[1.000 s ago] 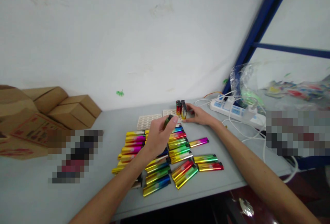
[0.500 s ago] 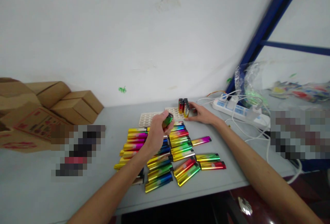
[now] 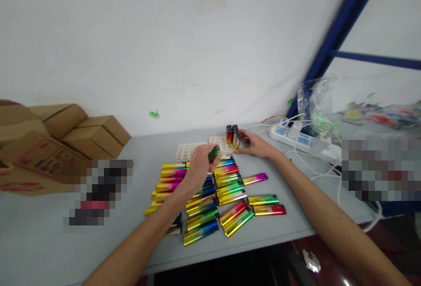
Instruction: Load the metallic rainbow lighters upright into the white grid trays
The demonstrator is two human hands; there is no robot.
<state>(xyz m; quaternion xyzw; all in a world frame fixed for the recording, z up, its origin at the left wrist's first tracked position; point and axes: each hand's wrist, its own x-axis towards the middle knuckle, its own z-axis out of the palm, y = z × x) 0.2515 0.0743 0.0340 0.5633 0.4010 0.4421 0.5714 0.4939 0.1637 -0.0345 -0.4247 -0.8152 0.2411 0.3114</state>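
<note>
My left hand is closed around a green lighter, its dark top pointing up and away from me. The hand is above rows of shiny lighters, gold fading into red, blue, green or purple, lying on the table. A small group of lighters stands upright on a white tray full of round holes. My right hand curves around the right side of this group, index finger behind and thumb low in front of the nearest upright lighter. Part of the tray is hidden behind my left hand.
Brown cardboard boxes are on the left side of the grey table. A white power strip with tangled cables lies to the right, near a blue metal frame and clear plastic bags. The white wall rises behind the table.
Both hands stay in nearly the same places. The green lighter in my left hand has tilted slightly. The whole view has shifted a little.
</note>
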